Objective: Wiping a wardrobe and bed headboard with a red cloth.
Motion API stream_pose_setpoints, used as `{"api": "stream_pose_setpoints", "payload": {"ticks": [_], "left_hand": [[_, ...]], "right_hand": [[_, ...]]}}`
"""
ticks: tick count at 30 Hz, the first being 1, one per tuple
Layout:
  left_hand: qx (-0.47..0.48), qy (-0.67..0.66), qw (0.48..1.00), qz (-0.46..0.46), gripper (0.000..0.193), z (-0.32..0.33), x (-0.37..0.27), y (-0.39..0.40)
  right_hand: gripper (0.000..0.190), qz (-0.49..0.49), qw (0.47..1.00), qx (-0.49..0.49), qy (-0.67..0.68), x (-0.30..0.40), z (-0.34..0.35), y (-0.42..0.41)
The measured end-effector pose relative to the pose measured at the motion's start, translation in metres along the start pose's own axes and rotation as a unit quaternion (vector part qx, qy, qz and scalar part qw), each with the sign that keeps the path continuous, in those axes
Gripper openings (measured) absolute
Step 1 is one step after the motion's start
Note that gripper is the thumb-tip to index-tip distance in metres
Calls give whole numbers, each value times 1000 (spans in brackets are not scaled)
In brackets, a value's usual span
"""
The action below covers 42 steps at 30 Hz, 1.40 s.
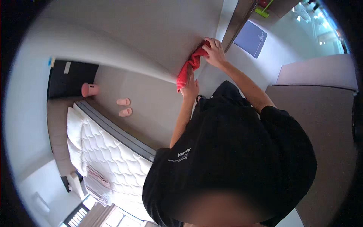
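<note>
A red cloth (193, 63) is spread against the side of a large grey-brown panel (136, 31), near its lower edge. My left hand (190, 86) lies flat on the cloth's lower end, the fingers pointing up along it and partly over the red fabric. At the cloth's upper end, my right hand (214, 52) has its fingers bent over the fabric, close to a brown door frame (236, 25). Between the two hands the cloth is bunched and twisted.
To the left are a bed with a white quilted mattress (122, 164), pink slippers (124, 107) and a pink bin (90, 90) on the floor. A grey mat (251, 38) lies beyond the doorway, near a green broom (262, 12). A brown cabinet (314, 127) stands at the right.
</note>
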State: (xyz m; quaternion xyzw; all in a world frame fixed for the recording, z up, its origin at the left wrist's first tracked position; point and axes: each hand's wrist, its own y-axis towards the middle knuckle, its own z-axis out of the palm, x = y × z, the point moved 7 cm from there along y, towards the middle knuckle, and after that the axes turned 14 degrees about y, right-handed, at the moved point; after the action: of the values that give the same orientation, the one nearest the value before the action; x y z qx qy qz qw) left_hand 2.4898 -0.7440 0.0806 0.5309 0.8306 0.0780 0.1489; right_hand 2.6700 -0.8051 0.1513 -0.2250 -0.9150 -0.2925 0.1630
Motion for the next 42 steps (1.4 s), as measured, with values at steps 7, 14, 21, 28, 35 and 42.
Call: {"api": "stream_pose_setpoints", "payload": {"ticks": [7,14,21,28,35,42], "left_hand": [[20,68,994,-87,84,-33,-7,-35],[213,-289,920,-157,56,-112,-41,-85],[92,-656,719,209,88,-318,-126,-111],[-57,-838,492,229,116,-432,-140,-173],[-107,-882,408,209,114,-444,-105,-207],[-175,-885,392,183,113,-468,-5,-254]], "right_hand": [[29,11,987,89,130,34,-46,-46],[26,85,966,215,119,48,-43,-138],[27,43,975,124,177,-18,-22,-355],[29,614,759,116,181,-26,-51,-603],[31,610,764,198,73,-9,-77,-715],[39,569,778,261,47,62,-4,-578]]}}
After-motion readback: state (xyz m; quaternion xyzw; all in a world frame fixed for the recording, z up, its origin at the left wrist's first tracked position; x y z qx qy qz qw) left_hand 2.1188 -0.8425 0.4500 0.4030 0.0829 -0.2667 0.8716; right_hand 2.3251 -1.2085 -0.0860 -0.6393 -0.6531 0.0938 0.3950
